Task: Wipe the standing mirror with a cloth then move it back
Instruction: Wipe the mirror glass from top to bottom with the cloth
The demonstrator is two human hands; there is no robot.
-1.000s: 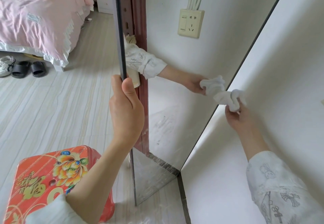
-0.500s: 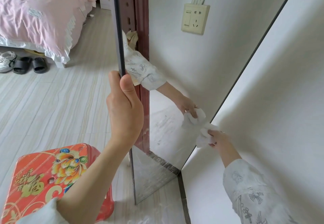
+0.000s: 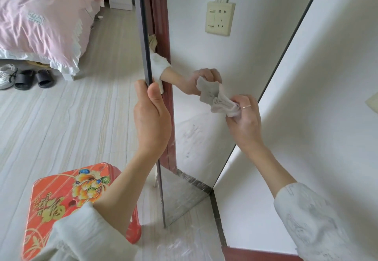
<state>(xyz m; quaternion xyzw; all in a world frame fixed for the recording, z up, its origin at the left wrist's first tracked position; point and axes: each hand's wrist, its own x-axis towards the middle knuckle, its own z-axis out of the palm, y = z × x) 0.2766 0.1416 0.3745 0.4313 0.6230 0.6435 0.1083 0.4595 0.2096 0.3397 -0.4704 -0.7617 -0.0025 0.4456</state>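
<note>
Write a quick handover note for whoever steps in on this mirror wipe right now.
Left hand: gripping the mirror's dark left edge, steadying it.
Right hand: holding the bunched cloth pressed to the glass at mid-height.
Mirror stands on the floor, angled out from the wall.
Done: wiping is under way.
Left: smudges show lower on the glass; wipe them, then move the mirror back.

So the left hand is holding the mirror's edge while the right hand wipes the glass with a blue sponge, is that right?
Not quite. In the head view the right hand holds a bunched white cloth against the glass, not a blue sponge. The rest stands: the left hand grips the edge of the mirror.
</note>
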